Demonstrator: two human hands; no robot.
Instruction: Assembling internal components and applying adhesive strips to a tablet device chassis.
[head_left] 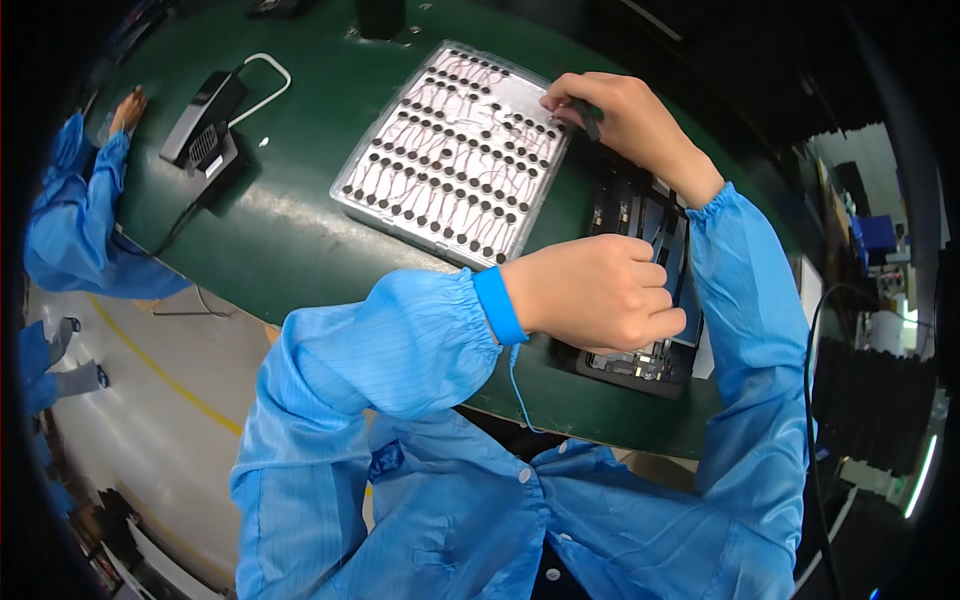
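Observation:
My right hand (625,112) pinches black tweezers (586,118) at the upper right corner of a clear plastic tray (345,207). Rows of small black round parts (422,178) with thin reddish wires lie on the tray's white bed. Lower down, my left hand (600,295) is closed above an opened, dark tablet-like device (628,372); its fingers curl under, so anything within them is hidden. The device shows bare circuit parts and partly lies beneath both arms. A blue wrist strap (500,305) with a cord circles my left wrist.
A black and grey desk instrument (205,130) with a white looped handle and a cable stands left on the green table (290,235). Beyond it, a co-worker's hand (128,110) and blue sleeve rest at the table's edge. A black cable (808,400) hangs beside my right arm.

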